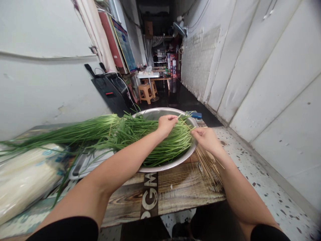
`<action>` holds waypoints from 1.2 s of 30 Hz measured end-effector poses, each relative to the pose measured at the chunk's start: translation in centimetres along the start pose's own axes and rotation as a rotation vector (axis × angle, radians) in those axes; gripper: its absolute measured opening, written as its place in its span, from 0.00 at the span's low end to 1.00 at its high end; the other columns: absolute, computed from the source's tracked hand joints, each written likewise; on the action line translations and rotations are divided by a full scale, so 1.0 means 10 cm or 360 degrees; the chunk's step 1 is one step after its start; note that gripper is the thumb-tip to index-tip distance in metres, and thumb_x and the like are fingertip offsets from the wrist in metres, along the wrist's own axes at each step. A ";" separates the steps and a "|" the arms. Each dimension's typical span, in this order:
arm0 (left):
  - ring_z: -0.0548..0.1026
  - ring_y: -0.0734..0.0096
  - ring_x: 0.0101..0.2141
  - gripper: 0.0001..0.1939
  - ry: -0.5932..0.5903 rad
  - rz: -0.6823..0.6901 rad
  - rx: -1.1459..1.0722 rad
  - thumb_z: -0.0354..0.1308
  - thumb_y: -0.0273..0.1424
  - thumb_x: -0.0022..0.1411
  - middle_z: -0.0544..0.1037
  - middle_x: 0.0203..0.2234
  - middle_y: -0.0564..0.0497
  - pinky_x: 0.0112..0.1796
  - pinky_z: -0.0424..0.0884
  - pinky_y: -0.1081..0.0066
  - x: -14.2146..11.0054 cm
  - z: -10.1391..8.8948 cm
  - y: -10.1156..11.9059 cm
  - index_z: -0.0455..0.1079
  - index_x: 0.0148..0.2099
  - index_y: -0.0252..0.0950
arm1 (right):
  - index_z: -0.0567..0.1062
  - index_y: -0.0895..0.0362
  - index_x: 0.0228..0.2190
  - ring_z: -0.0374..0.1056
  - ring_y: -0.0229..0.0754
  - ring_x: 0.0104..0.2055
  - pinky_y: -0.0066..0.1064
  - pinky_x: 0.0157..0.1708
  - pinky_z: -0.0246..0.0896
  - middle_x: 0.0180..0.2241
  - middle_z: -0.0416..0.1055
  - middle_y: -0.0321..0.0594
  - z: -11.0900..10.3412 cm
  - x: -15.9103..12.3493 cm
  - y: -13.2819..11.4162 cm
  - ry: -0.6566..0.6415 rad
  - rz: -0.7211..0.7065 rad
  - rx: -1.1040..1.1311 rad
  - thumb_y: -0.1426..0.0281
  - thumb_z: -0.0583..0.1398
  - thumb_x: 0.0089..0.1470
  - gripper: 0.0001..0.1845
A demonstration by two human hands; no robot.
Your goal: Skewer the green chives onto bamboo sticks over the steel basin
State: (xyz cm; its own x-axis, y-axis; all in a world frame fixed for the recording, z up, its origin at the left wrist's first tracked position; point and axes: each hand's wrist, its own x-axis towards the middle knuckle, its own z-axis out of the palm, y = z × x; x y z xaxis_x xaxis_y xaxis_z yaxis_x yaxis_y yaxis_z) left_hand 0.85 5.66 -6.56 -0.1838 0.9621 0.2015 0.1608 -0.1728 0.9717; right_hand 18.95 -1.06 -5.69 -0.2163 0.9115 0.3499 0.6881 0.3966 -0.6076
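Your left hand is closed at the fingertips on the pale end of a green stalk, and your right hand is pinched too, apparently on the near end of a thin stick that runs between your two hands. You have them close together over the far right part of the metal bowl. Whether the stick has gone through any stalk — or only lies against them — you can't tell from here.

Under your hands, the loose green stalks lie in the bowl with their pale ends toward the right rim. They look plentiful, so I'd judge that much of your work is left. The spare sticks lie fanned on the wood-print table, just beside the bowl and partly below your right forearm; a good number remain unused.

To your left, a long green bundle reaches away from the bowl. A thin brown line crosses it near its pale ends — perhaps a stick, which would mean some stalks are already done, though you can't be sure. Nearer you sit a pale tray and a plastic bag with white contents.
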 end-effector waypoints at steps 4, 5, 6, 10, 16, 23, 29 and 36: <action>0.64 0.79 0.19 0.11 0.0017 0.0042 0.0041 0.60 0.27 0.45 0.73 0.18 0.53 0.24 0.60 0.75 0.01 -0.01 -0.02 0.77 0.34 0.30 | 0.76 0.57 0.22 0.65 0.38 0.24 0.26 0.27 0.56 0.21 0.72 0.36 0.00 0.00 0.00 0.0004 -0.0013 0.0017 0.64 0.53 0.53 0.16; 0.64 0.79 0.19 0.11 0.0018 0.0053 0.0050 0.60 0.28 0.45 0.73 0.18 0.52 0.25 0.61 0.75 0.01 -0.01 -0.02 0.77 0.34 0.30 | 0.76 0.58 0.22 0.65 0.38 0.25 0.26 0.27 0.56 0.21 0.72 0.36 0.00 0.00 0.00 0.0001 -0.0013 0.0022 0.64 0.53 0.52 0.17; 0.64 0.79 0.19 0.11 0.0016 0.0062 0.0056 0.60 0.28 0.45 0.74 0.19 0.52 0.25 0.61 0.74 0.01 -0.01 -0.02 0.77 0.34 0.31 | 0.76 0.58 0.22 0.65 0.38 0.25 0.26 0.27 0.56 0.21 0.72 0.37 0.00 0.00 0.00 -0.0003 -0.0008 0.0026 0.64 0.53 0.52 0.17; 0.65 0.78 0.19 0.12 -0.0009 0.0054 0.0053 0.61 0.28 0.46 0.75 0.20 0.51 0.26 0.62 0.74 0.00 -0.01 -0.02 0.77 0.35 0.31 | 0.77 0.58 0.24 0.66 0.38 0.25 0.26 0.28 0.57 0.22 0.73 0.37 0.01 0.00 0.01 -0.0009 0.0012 0.0036 0.64 0.53 0.52 0.16; 0.65 0.78 0.20 0.12 -0.0024 0.0054 0.0085 0.61 0.27 0.46 0.76 0.21 0.50 0.26 0.63 0.74 0.00 -0.02 -0.01 0.78 0.36 0.30 | 0.77 0.58 0.23 0.64 0.37 0.24 0.26 0.26 0.55 0.21 0.72 0.36 0.01 0.00 0.02 -0.0005 0.0006 0.0049 0.64 0.53 0.52 0.16; 0.74 0.71 0.30 0.11 -0.0429 0.0169 0.0124 0.63 0.30 0.46 0.80 0.29 0.48 0.38 0.68 0.71 -0.14 0.01 0.07 0.78 0.36 0.34 | 0.76 0.58 0.24 0.63 0.37 0.23 0.25 0.25 0.54 0.20 0.71 0.36 0.05 0.01 0.07 0.0090 0.0020 0.0080 0.63 0.53 0.53 0.17; 0.75 0.69 0.35 0.10 -0.0792 0.0252 0.0292 0.60 0.30 0.52 0.80 0.34 0.48 0.44 0.67 0.68 -0.14 -0.05 0.17 0.78 0.38 0.36 | 0.76 0.59 0.23 0.62 0.36 0.23 0.26 0.25 0.52 0.20 0.71 0.37 0.05 0.04 0.08 0.0179 0.0099 0.0064 0.64 0.53 0.51 0.16; 0.70 0.61 0.42 0.12 -0.0565 0.0635 0.1142 0.60 0.30 0.53 0.77 0.37 0.47 0.47 0.61 0.64 -0.06 -0.07 -0.02 0.77 0.41 0.42 | 0.75 0.59 0.21 0.61 0.36 0.23 0.25 0.24 0.51 0.18 0.68 0.35 -0.01 0.02 0.06 0.0008 0.0073 0.0052 0.63 0.54 0.51 0.16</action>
State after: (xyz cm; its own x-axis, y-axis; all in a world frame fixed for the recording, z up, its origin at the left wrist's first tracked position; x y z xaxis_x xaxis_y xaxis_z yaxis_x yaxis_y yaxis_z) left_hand 0.19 4.98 -6.80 0.3076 0.8877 0.3427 0.7383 -0.4498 0.5026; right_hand 19.40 -0.64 -5.96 -0.1816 0.9281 0.3250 0.6744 0.3581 -0.6457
